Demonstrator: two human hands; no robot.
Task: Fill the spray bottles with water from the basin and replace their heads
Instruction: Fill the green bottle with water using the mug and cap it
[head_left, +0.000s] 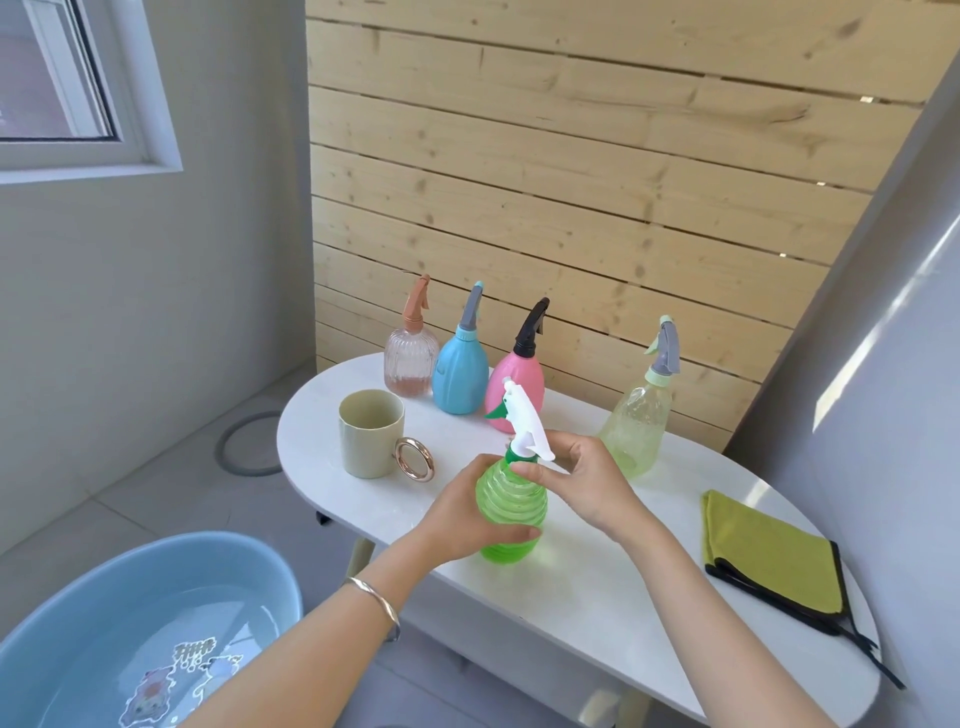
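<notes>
Gripping the green bottle (511, 501) upright on the table (623, 597) with the left hand (457, 514), fingers curled round its belly, right hand (587, 483) fingertips pinching the collar (519, 457) under the head (524, 421), possibly risking a crooked, leaky thread if twisted off-axis.

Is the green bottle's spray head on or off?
On: the white spray head sits on the neck of the green bottle; right hand grips its collar, left hand holds the body. Tightness: cannot tell.
</notes>
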